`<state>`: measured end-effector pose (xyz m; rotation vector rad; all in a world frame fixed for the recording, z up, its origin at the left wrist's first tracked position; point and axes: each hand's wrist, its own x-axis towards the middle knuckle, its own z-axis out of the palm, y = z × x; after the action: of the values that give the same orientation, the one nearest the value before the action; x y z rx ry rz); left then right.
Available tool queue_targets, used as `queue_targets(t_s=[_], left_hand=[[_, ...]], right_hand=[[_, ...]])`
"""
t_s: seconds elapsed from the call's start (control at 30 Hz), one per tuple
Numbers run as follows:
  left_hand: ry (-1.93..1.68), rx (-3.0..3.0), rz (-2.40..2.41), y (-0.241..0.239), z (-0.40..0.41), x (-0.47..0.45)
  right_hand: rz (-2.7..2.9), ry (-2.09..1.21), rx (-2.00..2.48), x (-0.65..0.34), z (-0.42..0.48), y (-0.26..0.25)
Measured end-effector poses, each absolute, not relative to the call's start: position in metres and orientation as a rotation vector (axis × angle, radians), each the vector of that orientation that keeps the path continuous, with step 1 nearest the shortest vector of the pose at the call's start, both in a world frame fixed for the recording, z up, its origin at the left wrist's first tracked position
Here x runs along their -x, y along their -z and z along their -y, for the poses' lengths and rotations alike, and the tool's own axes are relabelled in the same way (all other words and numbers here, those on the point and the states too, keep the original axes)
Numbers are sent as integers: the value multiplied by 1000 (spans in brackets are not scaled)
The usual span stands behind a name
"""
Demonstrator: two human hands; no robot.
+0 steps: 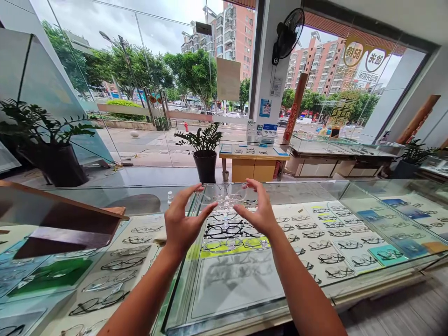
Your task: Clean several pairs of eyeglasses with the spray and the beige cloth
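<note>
A pair of clear-framed eyeglasses (227, 198) is held up in front of me, over the glass display case. Thumb and fingers of my left hand (182, 223) pinch its left side. On the opposite side, my right hand (261, 212) grips it the same way. The transparent frame blends into the background, so its exact outline is hard to make out. Below the hands, black-framed eyeglasses (224, 229) and a clear pair on a yellow strip (224, 246) lie in rows. A grey shadow of hands and glasses falls on a pale panel (241, 275).
The glass display case (315, 224) holds many eyeglasses and extends right. A brown wooden-edged panel (66, 214) juts in at left above other glasses. Beyond stand a potted plant (205, 161), a wooden cabinet (254, 165), a wall fan (289, 35) and large windows.
</note>
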<state>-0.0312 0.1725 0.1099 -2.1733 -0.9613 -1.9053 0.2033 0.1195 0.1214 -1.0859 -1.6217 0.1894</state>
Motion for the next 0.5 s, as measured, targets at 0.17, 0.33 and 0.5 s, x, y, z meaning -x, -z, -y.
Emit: queue_targets(t_s=[0.17,0.33,0.5], left_hand=[[2000,2240,981,-170,-158,24],[2122,2269,890,-226,-141,16],[2192,2346,982,-233,-136,16]], right_hand=[[1537,-86,912,-201,-120,-163],[1446,-54,721,-198,-111,-206],[1396,-34,776,-193,-107,-211]])
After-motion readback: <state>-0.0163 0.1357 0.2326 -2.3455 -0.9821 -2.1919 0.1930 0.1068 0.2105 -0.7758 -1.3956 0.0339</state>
